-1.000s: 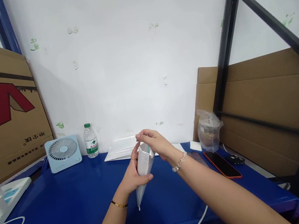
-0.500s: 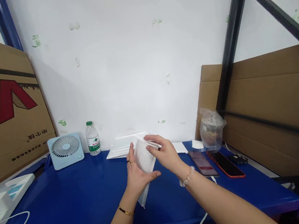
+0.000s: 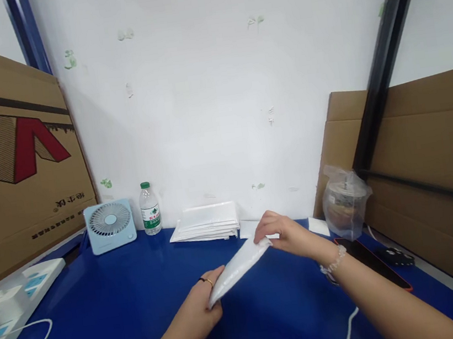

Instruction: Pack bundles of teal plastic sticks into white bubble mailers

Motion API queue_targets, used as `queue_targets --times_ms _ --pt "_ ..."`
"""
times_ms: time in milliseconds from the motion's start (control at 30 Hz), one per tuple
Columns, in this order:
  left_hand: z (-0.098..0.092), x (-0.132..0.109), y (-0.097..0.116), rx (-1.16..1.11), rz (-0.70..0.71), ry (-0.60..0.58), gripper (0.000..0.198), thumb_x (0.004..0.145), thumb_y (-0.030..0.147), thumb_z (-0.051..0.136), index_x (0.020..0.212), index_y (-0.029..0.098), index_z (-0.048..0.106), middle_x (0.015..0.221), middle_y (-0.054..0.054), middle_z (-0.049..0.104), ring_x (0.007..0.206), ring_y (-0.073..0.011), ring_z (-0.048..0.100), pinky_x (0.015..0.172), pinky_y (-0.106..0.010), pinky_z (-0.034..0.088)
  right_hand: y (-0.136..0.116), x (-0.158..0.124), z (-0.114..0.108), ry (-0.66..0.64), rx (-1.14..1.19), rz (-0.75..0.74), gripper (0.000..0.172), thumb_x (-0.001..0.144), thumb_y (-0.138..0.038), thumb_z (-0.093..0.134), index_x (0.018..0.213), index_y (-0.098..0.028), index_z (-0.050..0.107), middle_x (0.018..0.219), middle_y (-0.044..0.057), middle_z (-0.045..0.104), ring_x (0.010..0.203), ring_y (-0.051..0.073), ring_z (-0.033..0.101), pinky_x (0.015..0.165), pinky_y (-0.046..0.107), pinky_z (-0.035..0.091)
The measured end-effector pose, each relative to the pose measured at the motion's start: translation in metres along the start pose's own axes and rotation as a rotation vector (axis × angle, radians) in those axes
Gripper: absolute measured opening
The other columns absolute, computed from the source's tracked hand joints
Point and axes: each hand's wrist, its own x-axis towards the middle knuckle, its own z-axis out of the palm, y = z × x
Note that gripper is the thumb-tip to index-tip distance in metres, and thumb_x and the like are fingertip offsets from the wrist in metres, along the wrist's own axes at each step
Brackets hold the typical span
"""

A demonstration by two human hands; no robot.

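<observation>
Head camera view: a person's left hand (image 3: 201, 312) and right hand (image 3: 287, 234) hold a slim, flattened packet of glossy white film (image 3: 239, 265) between them, over the glossy dark-blue tabletop (image 3: 142, 291). The packet slopes, its near end low at the left hand, its far end higher at the right. The left fingers are closed on the near end, the gap between thumb and fingers no wider than the packet; the right fingers and thumb pinch the far edge, nearly together, their tips partly hidden. Behind lies a neat stack of flat white envelopes (image 3: 208, 222), apart from the packet, with a clear plastic bottle with a green cap (image 3: 150, 210) standing to its left. Good handling here, by the look of it, calls for a firm left grip near the end, a light right pinch that leaves the film uncreased, and even tension between the two. The thin film looks likely to buckle or slip should either hand push inward or let go early.
</observation>
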Motion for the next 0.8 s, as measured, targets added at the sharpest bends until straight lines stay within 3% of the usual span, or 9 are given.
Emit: queue_targets --times_ms 67,133,267,333,400,500,600,700,800 --pt "-0.018 0.008 -0.004 -0.047 -0.043 -0.025 0.041 0.077 0.021 0.048 0.118 0.021 0.056 0.101 -0.006 0.063 0.094 -0.0233 0.058 0.085 -0.036 0.046 0.019 0.005 0.007 0.099 0.071 0.081 0.016 0.079 -0.016 0.055 0.085 -0.023 0.069 0.082 0.003 0.065 0.084 0.02 0.056 0.077 0.033 0.044" --pt "-0.041 0.025 -0.009 -0.096 -0.091 0.04 0.032 0.078 0.033 0.054 0.106 0.018 0.06 0.088 -0.003 0.064 0.082 -0.0214 0.06 0.074 -0.032 0.049 0.04 0.017 0.016 0.214 0.22 0.203 0.015 0.081 -0.027 0.056 0.092 -0.021 0.064 0.078 0.002 0.062 0.074 0.017 0.055 0.068 0.03 0.044" --pt "-0.09 0.089 -0.022 -0.173 -0.163 0.49 0.064 0.069 0.043 0.065 0.124 0.018 0.044 0.1 -0.007 0.06 0.083 -0.0209 0.061 0.073 -0.033 0.05 0.089 0.059 0.034 0.45 0.481 0.386 0.037 0.074 -0.036 0.062 0.105 -0.02 0.051 0.069 -0.005 0.055 0.059 0.013 0.052 0.055 0.024 0.04" --pt "-0.105 0.124 -0.03 -0.122 -0.165 0.707 0.069 0.072 0.045 0.061 0.131 0.018 0.037 0.112 -0.011 0.055 0.088 -0.0212 0.062 0.077 -0.035 0.05 0.114 0.085 0.048 0.565 0.494 0.468 0.037 0.071 -0.039 0.064 0.099 -0.02 0.049 0.065 -0.007 0.052 0.054 0.012 0.049 0.052 0.022 0.038" --pt "-0.106 0.151 -0.04 0.039 -0.1 0.811 0.068 0.078 0.044 0.054 0.136 0.017 0.031 0.124 -0.015 0.048 0.104 -0.0241 0.057 0.087 -0.039 0.047 0.135 0.106 0.061 0.593 0.378 0.562 0.028 0.071 -0.039 0.06 0.088 -0.019 0.05 0.062 -0.006 0.051 0.053 0.012 0.048 0.053 0.023 0.038" --pt "-0.084 0.171 -0.058 0.446 -0.054 0.61 0.069 0.075 0.046 0.058 0.136 0.022 0.038 0.144 -0.014 0.031 0.133 -0.0327 0.027 0.106 -0.051 0.025 0.157 0.117 0.071 0.504 0.172 0.614 0.018 0.067 -0.033 0.062 0.067 -0.019 0.051 0.059 -0.004 0.051 0.057 0.013 0.048 0.058 0.026 0.038" --pt "-0.056 0.172 -0.076 0.635 -0.106 0.353 0.061 0.08 0.048 0.051 0.137 0.032 0.035 0.149 -0.007 0.026 0.138 -0.0323 0.014 0.107 -0.059 0.012 0.166 0.095 0.055 0.402 0.087 0.592 0.016 0.068 -0.033 0.062 0.075 -0.019 0.057 0.071 -0.002 0.059 0.064 0.014 0.051 0.065 0.028 0.04" --pt "-0.043 0.173 -0.088 0.689 -0.126 0.372 0.055 0.087 0.043 0.039 0.141 0.034 0.027 0.15 -0.005 0.025 0.139 -0.0302 0.013 0.106 -0.06 0.011 0.172 0.052 0.027 -0.018 -0.137 0.6 0.049 0.065 -0.028 0.064 0.112 -0.02 0.053 0.103 0.007 0.061 0.087 0.02 0.057 0.076 0.031 0.042" --pt "-0.04 0.177 -0.09 0.707 -0.134 0.412 0.054 0.088 0.041 0.037 0.141 0.033 0.027 0.15 -0.006 0.025 0.139 -0.0306 0.012 0.106 -0.06 0.009 0.18 0.01 0.013 -0.411 -0.49 0.634 0.094 0.043 -0.013 0.074 0.131 -0.018 0.042 0.133 0.016 0.046 0.119 0.032 0.044 0.095 0.039 0.034"
